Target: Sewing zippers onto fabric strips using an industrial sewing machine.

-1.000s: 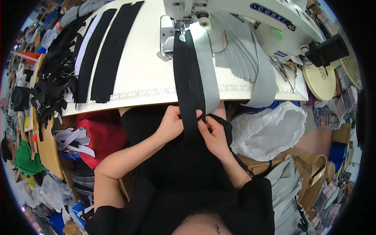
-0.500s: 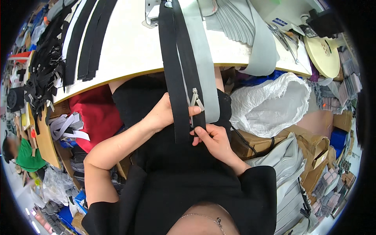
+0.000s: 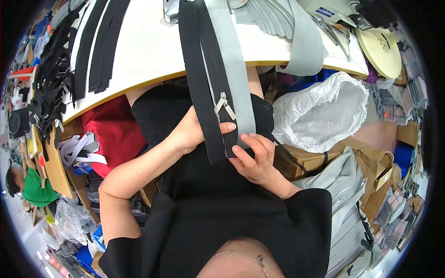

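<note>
A long black zipper with a silver slider and two pull tabs runs from the table down toward my lap, its two tapes parted near the lower end. A light grey strip lies along its right side. My left hand grips the zipper from the left, thumb on top just below the pull tabs and fingers hidden behind the tape. My right hand is at the lower end, its bent fingers apart and fingertips by the grey strip and black tape edge.
On the white table lie black strips, a fanned pile of grey strips and scissors. A white sack stands right of my lap, above a cardboard box. Black zippers hang at the left edge. Far left is another person in green.
My right hand has loosened from its pinch on the zipper's lower end, its fingers spreading upward. The zipper and grey strip have shifted slightly left and up, with the pull tabs uncovered.
</note>
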Available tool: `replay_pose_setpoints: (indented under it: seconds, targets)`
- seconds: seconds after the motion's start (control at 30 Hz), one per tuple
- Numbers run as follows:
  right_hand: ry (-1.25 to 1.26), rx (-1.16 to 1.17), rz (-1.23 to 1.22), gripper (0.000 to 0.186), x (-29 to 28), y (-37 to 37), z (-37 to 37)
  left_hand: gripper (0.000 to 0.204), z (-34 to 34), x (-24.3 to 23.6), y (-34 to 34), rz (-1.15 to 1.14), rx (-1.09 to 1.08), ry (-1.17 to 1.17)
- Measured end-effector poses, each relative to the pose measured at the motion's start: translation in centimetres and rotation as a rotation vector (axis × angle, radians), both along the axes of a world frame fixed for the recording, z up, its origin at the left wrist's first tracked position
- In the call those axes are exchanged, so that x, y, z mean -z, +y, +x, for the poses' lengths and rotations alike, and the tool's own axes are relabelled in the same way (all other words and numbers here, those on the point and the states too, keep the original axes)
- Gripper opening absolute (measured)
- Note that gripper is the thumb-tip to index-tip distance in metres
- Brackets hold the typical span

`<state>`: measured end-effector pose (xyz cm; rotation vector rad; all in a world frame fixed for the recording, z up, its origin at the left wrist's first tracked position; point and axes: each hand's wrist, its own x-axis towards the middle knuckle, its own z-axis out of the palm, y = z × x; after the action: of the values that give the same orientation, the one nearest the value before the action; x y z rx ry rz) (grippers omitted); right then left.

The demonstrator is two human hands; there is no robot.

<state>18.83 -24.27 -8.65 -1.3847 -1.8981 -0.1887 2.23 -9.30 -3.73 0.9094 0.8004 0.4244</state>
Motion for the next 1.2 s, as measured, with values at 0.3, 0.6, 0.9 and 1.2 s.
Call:
replay_pose_setpoints:
  seconds: [0.3,0.6,0.9,1.2]
  targets:
    - [-0.044,0.024,0.119,0.024,-0.9,1.1,0.3,0.042,-0.4,-0.4,0.4,-0.112,0.033,0.059]
    - [-0.03,-0.116,0.107,0.025,-2.5,1.5,0.5,0.035,0.1,-1.2,2.4,-0.053,-0.164,0.07]
    - [-0.037,-0.197,0.125,0.024,-3.7,2.0,0.0,0.029,-0.1,-2.5,4.5,0.152,-0.276,0.216]
    - [0.019,-0.238,0.023,0.027,-3.4,2.4,-0.5,0.032,-0.8,-2.8,4.8,0.174,-0.307,0.305]
